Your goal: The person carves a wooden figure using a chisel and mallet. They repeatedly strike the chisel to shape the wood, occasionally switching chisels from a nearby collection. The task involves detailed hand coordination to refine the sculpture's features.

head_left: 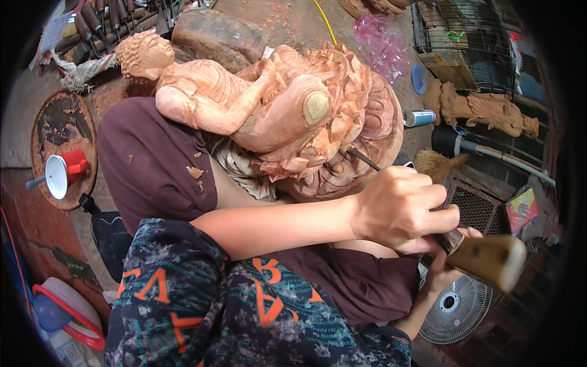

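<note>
A large carved wooden figure with a curly-haired head lies on its side across the view, its head to the left. My left hand is closed round a chisel, whose thin dark blade reaches the carved petals at the figure's base. My right hand is partly hidden behind the left and grips a wooden mallet. The mallet's head is blurred and close to the chisel's handle end; whether they touch I cannot tell. Wood chips lie on my trousers.
Several carving tools lie at the far left. A round tray holds shavings and a red-and-white mug. To the right are a smaller carved figure, a spray can, a brush, a wire cage and a fan.
</note>
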Motion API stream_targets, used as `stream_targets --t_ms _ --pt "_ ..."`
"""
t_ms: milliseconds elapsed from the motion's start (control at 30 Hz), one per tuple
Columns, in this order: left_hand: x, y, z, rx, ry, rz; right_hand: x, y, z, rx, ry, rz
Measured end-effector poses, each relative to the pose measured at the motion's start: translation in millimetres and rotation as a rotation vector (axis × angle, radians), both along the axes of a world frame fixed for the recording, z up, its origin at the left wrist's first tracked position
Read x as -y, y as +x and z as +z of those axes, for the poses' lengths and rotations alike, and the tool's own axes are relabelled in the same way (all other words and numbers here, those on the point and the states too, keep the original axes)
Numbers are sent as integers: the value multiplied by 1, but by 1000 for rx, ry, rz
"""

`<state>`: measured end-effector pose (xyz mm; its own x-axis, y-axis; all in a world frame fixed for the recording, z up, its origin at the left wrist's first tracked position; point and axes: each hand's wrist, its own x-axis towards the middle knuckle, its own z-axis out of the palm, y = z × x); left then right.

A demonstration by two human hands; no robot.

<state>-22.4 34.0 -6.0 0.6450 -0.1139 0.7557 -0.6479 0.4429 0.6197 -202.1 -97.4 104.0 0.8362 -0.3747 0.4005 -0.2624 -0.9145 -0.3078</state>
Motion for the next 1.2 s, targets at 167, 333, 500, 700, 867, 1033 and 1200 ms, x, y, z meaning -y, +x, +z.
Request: stream_targets --t_ms 167,333,500,700,867,1033,1200 --pt "2 2 -1 -41 -31 -7 3 7 4 -102 -223 38" --pt "4 3 -1 -62 -25 28 -10 19 9 64 0 27" --pt "0 8 1 -85 22 13 -6 13 5 -3 -177 -15" --pt "2 18 7 -192 -92 66 -13 10 6 -164 -53 -259" --pt "0 19 4 -175 -73 81 -15 26 10 -25 -48 -179" --pt "1 19 7 -211 -29 96 -30 45 14 42 150 -122" --pt "-3 23 -1 -253 -88 37 -29 44 9 -173 -266 -91"
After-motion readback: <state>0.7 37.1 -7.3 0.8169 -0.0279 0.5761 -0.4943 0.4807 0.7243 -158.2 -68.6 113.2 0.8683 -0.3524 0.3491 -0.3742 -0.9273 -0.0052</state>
